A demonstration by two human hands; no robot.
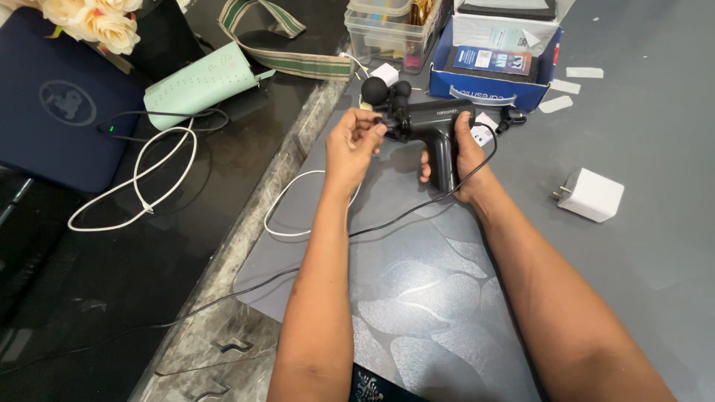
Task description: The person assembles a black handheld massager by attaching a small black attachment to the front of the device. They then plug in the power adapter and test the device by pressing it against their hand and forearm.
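Note:
A black pistol-shaped massage gun (436, 123) is held above a grey mat (417, 268). My right hand (468, 158) wraps around its handle. My left hand (353, 141) pinches the gun's front end, where the head fits. Two black ball-shaped heads (376, 89) lie just behind my left hand. A thin black cable (402, 214) runs from the gun's rear down across the mat to the left.
A blue open box (491, 71) and a clear plastic container (387, 33) stand at the back. A white charger plug (592, 195) lies at right. At left are white cables (149, 186), a mint green pouch (197, 85), a dark blue case (59, 104) and cream flowers (97, 22).

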